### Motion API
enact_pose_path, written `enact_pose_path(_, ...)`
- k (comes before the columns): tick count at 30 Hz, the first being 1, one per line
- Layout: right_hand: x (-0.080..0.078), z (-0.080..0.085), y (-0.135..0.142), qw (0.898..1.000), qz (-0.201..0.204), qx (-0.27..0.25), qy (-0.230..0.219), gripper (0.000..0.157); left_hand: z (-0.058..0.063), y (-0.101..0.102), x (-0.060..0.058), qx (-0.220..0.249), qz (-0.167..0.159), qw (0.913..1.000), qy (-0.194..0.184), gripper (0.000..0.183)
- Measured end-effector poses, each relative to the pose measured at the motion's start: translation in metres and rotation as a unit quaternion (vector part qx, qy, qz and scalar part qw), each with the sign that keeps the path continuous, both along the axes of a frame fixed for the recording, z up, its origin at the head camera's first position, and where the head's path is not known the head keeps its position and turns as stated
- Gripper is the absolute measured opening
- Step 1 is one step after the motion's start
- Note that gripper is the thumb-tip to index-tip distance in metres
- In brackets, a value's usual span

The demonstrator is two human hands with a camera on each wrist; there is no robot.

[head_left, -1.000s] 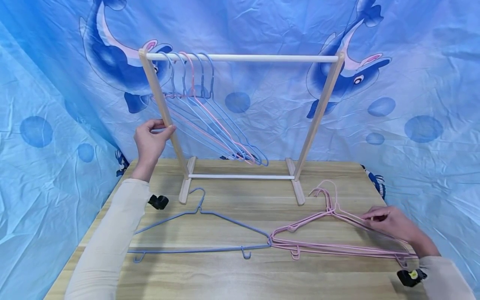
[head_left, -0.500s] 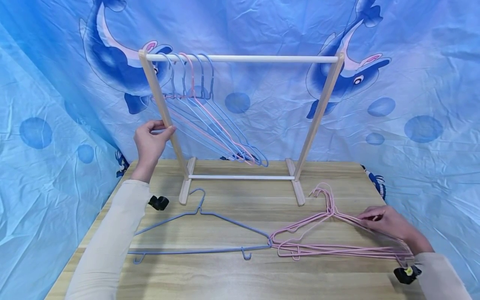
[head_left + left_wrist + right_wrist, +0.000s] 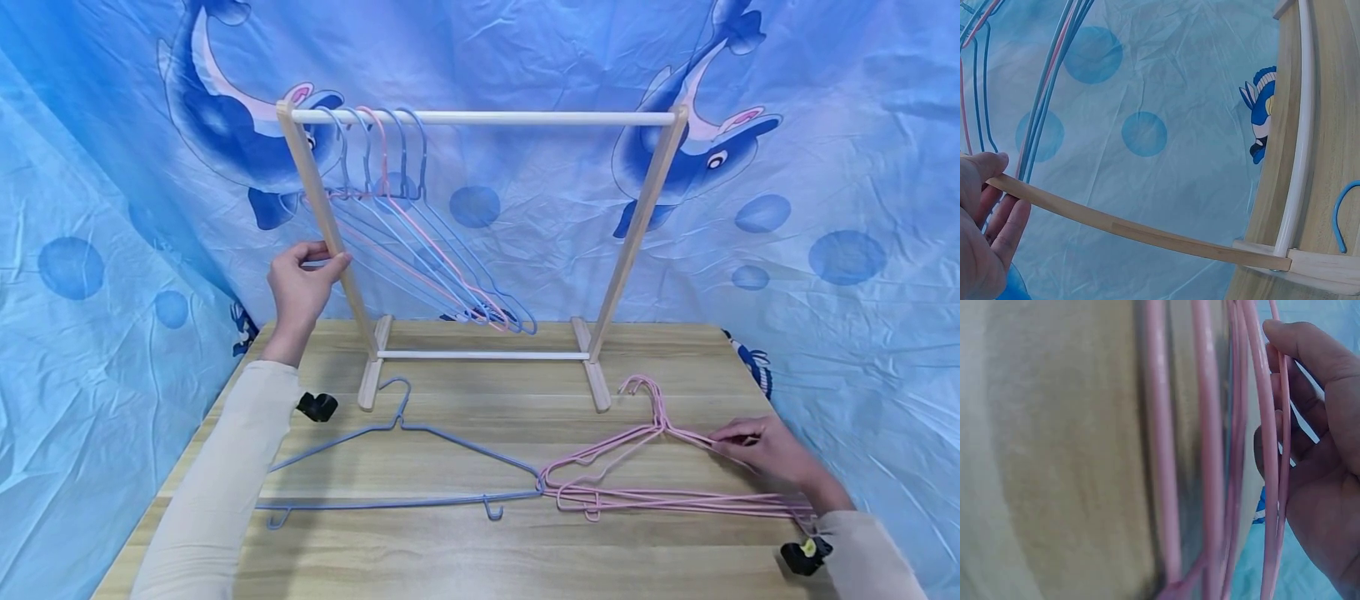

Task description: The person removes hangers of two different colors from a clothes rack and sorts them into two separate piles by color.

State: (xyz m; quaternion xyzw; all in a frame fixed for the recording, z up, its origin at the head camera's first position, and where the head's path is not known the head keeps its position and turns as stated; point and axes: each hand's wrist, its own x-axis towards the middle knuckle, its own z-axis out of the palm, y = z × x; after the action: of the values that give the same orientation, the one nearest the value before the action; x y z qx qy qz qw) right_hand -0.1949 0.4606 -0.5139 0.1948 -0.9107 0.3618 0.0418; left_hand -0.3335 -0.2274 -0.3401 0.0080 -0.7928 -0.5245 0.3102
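My left hand [image 3: 300, 279] grips the left wooden post [image 3: 321, 204] of a small clothes rack, thumb in front and fingers behind. In the left wrist view the same post [image 3: 1116, 224] runs away from the fingertips. On the right of the table, my right hand [image 3: 768, 457] pinches the sloping right arm of a pink hanger [image 3: 662, 423], part of a small overlapping stack. The right wrist view shows pink wire [image 3: 1284, 419] between thumb and fingers, beside other pink wires [image 3: 1210, 425]. A blue hanger [image 3: 375, 505] lies flat left of the stack, its right end overlapping the pink ones.
Several blue hangers [image 3: 423, 154] and a pink hanger [image 3: 385, 154] hang at the left of the rack's white top rod [image 3: 540, 117]. A lower white rod [image 3: 480, 355] joins the feet on the wooden table [image 3: 450, 558]. Behind stands a blue dolphin-print cloth [image 3: 525, 50].
My right hand has shifted slightly left along the pink hangers. One pink hanger's hook has come down level with the others and its left end now shows lower. The left hand stays on the post.
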Motion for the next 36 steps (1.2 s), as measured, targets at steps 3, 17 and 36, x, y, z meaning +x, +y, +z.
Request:
enact_pose_path(3, 0.002, 0.0, -0.001, 0.999, -0.034, 0.012, -0.015, 0.012, 0.0, 0.0, 0.0, -0.001, 0.001, 1.0, -0.001, 0.033)
enact_pose_path(17, 0.002, -0.011, -0.001, 0.993, -0.11, 0.033, -0.026, 0.021, 0.001, -0.001, 0.0, 0.001, 0.005, 0.9999, -0.014, 0.035)
enact_pose_path(36, -0.027, 0.068, -0.06, 0.994, -0.088, -0.005, 0.064, 0.021, 0.001, -0.001, -0.001, 0.001, 0.005, 0.9999, -0.016, 0.032)
